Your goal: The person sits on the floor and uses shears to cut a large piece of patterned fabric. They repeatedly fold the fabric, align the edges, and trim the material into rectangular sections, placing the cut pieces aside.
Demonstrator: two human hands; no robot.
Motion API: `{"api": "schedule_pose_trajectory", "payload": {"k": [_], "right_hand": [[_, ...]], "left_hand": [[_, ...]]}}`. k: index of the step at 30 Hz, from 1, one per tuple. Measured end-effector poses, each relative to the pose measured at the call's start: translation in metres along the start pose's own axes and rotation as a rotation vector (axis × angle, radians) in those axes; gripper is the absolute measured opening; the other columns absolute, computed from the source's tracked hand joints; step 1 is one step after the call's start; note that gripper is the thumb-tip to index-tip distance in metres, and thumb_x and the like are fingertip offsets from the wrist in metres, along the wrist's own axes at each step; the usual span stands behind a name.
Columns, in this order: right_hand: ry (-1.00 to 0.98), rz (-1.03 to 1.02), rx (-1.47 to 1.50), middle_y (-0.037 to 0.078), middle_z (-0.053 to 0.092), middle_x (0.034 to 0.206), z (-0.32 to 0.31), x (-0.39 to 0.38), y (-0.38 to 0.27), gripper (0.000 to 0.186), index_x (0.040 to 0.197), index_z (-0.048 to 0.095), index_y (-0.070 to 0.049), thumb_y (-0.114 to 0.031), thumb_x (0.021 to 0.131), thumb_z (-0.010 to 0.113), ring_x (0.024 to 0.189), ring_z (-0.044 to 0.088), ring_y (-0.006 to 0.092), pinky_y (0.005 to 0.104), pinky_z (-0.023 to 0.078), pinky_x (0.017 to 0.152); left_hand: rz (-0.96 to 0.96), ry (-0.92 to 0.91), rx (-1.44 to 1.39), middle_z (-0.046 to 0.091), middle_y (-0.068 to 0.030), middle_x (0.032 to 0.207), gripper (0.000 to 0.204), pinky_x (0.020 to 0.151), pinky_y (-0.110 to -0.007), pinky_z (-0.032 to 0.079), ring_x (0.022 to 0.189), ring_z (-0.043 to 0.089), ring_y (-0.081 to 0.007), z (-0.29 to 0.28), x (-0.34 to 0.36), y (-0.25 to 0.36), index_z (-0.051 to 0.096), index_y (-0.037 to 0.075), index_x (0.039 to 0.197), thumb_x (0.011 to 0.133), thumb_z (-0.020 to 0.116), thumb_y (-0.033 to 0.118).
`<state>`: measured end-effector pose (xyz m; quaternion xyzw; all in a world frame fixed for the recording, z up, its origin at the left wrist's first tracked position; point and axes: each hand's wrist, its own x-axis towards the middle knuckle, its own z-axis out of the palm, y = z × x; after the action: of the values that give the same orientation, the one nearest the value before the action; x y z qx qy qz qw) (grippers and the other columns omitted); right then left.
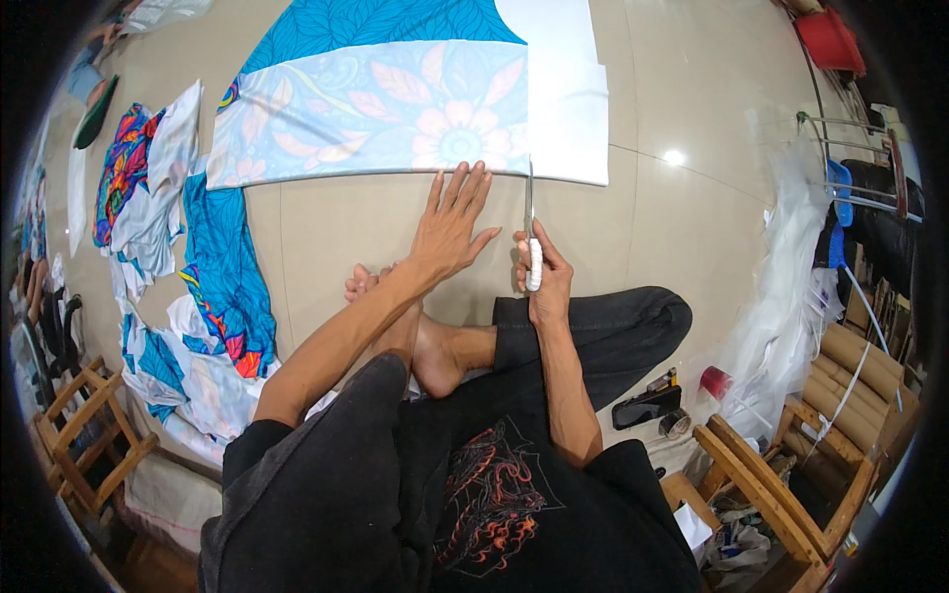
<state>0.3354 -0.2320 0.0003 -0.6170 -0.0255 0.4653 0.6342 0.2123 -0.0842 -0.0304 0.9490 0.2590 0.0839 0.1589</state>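
Note:
A broad piece of fabric lies flat on the floor before me, pale floral in front with a blue leaf-patterned part behind it. White material borders it on the right. My left hand is open, palm down, its fingertips at the fabric's near edge. In my right hand is a pair of scissors with white-wrapped handles. The blades point away from me, their tips at the near edge where the floral print meets the white. Whether the blades have entered the cloth is hard to tell.
Crumpled printed cloth pieces lie to the left, near a wooden frame. On the right are clear plastic sheeting, brown cardboard rolls, a black phone-like object, a tape roll and a red cup.

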Motion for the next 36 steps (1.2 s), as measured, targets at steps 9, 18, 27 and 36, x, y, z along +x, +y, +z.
{"api": "schedule_pose_trajectory", "payload": {"k": [9, 18, 27, 36], "right_hand": [[0.007, 0.002, 0.092, 0.012, 0.072, 0.108, 0.007, 0.008, -0.013, 0.054, 0.142, 0.054, 0.002, -0.010, 0.093, 0.072, 0.058, 0.053, 0.0062, 0.0193, 0.041, 0.047], [0.029, -0.021, 0.118, 0.009, 0.072, 0.100, 0.014, 0.027, -0.010, 0.056, 0.139, 0.057, 0.003, -0.009, 0.088, 0.078, 0.054, 0.055, 0.0074, 0.0209, 0.041, 0.043], [0.040, -0.024, 0.091, 0.007, 0.071, 0.095, 0.023, 0.035, -0.024, 0.054, 0.138, 0.058, 0.003, -0.009, 0.089, 0.077, 0.053, 0.054, 0.0077, 0.0219, 0.041, 0.043], [0.063, -0.050, 0.079, 0.009, 0.072, 0.096, 0.032, 0.048, -0.021, 0.051, 0.136, 0.060, 0.004, -0.008, 0.089, 0.076, 0.052, 0.054, 0.0086, 0.0221, 0.041, 0.043]], "left_hand": [[-0.007, 0.004, -0.014, 0.017, -0.0152, 0.168, 0.081, 0.126, -0.052, 0.009, 0.156, 0.011, -0.0330, 0.003, -0.001, -0.002, 0.023, 0.001, 0.159, 0.100, 0.053, 0.047], [-0.011, -0.008, -0.023, 0.018, -0.0144, 0.168, 0.081, 0.125, -0.052, 0.010, 0.156, 0.012, -0.0320, 0.003, 0.001, -0.001, 0.023, 0.001, 0.159, 0.100, 0.052, 0.048], [-0.029, -0.028, 0.022, 0.017, -0.0115, 0.168, 0.078, 0.126, -0.050, 0.010, 0.156, 0.012, -0.0290, 0.004, 0.000, -0.001, 0.026, 0.004, 0.159, 0.101, 0.047, 0.052], [-0.029, -0.028, 0.011, 0.018, -0.0110, 0.168, 0.079, 0.126, -0.049, 0.010, 0.156, 0.012, -0.0285, 0.006, 0.001, -0.002, 0.025, 0.005, 0.159, 0.101, 0.047, 0.053]]}}
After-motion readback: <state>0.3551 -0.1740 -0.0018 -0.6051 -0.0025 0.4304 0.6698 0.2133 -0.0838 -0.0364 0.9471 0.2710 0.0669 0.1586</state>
